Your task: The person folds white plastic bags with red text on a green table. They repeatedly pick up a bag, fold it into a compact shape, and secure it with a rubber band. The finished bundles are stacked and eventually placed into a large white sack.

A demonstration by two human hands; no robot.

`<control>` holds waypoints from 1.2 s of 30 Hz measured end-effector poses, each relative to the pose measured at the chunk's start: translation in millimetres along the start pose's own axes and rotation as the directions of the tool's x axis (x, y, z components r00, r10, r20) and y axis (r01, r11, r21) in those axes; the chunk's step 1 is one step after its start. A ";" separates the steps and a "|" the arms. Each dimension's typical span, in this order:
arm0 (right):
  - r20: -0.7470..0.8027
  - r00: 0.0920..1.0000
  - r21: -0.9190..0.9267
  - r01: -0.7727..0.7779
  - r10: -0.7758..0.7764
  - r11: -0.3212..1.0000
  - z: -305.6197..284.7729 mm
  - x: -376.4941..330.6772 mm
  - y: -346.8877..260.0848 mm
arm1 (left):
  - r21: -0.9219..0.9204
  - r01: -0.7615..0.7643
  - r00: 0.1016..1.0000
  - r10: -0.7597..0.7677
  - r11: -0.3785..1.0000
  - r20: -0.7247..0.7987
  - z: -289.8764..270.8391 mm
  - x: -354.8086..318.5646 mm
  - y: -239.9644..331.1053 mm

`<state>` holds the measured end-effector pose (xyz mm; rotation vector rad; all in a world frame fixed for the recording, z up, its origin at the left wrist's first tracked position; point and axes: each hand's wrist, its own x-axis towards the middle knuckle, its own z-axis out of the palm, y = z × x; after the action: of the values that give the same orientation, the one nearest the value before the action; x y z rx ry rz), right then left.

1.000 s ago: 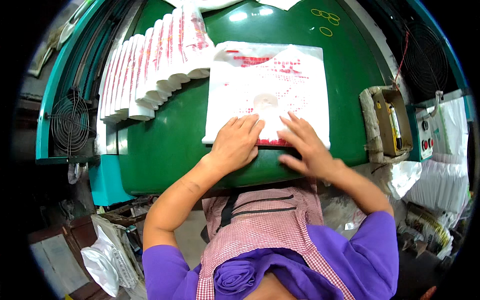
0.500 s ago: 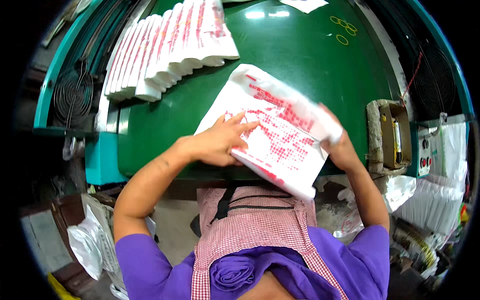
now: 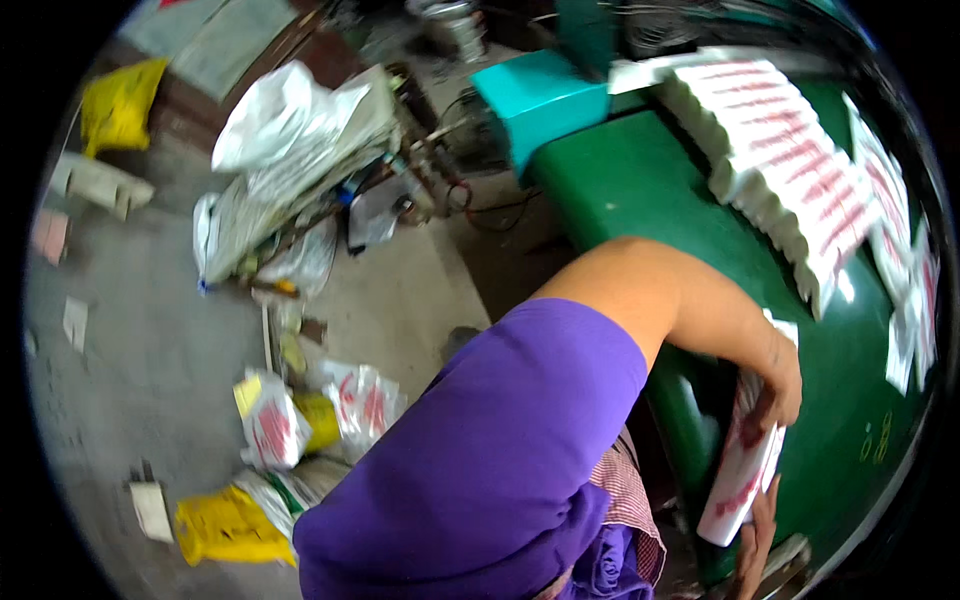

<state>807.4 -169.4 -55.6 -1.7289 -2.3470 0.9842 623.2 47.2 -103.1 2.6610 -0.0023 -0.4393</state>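
Note:
A stack of white plastic bags with red print, now a narrow roll [image 3: 738, 488], lies near the front edge of the green table [image 3: 615, 190]. My left hand [image 3: 782, 396] is on the upper part of the roll, its fingers curled over it. Against the lower right side of the roll rests my right hand [image 3: 762, 522], fingers stretched out along it. The right wrist and forearm are mostly cut off by the dark rim.
A row of similar printed bag rolls [image 3: 785, 150] lies farther along the table, with loose white bags [image 3: 885, 210] beside it. Yellow rubber bands [image 3: 880, 440] lie at the right. A teal box [image 3: 545, 100] adjoins the table corner. Plastic bags [image 3: 275, 425] litter the floor.
The view has swung left, bringing the floor into sight. The bag stack that was spread out half a second ago is now rolled narrow beneath my hands.

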 end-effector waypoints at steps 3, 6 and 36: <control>0.195 0.839 0.456 -0.536 0.508 0.710 16.9 -14.7 -45.8 | 0.058 -0.035 0.987 0.044 0.998 -0.153 26.8 -23.2 35.4; -0.053 0.995 -0.296 0.065 -0.085 0.953 32.9 5.2 -47.6 | -0.068 0.087 0.996 -0.089 0.994 -0.032 14.9 -69.7 69.6; -0.701 0.707 0.351 0.221 0.099 0.910 -65.2 161.7 40.1 | -0.900 -0.390 0.634 -0.653 0.194 -0.415 33.8 -80.8 41.0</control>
<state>808.2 8.4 -74.9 -1.4711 -1.5481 0.5737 539.0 1.6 -89.8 1.2206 0.6333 0.6036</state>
